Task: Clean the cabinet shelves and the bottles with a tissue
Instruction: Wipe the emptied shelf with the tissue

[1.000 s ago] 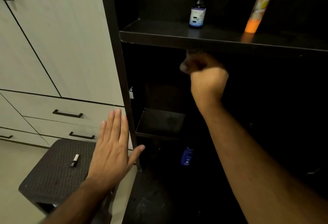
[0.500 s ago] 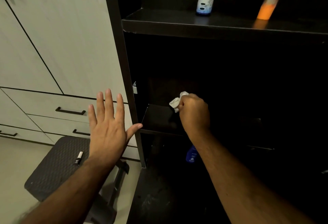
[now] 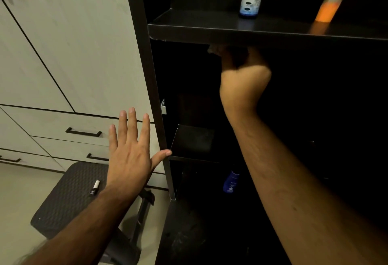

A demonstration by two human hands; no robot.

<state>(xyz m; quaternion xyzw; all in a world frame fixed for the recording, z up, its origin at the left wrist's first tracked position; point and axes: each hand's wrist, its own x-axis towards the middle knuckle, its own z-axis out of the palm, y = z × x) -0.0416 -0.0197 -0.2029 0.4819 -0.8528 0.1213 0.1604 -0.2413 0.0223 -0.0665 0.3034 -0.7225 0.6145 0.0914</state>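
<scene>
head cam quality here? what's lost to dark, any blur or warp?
Head view: cabinet interior nearly black below the upper shelf; the right hand has its fingers in that shadow, so the tissue is barely readable. Left hand well lit. Blue bottle dim and soft. Wide-angle bends the cabinet post.

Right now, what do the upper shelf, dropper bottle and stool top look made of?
Upper shelf: likely dark laminated board, satin; faint orange reflection.
Dropper bottle: probably dark glass, glossy, with paper label.
Stool top: seemingly molded plastic, matte; woven-pattern texture.
</scene>
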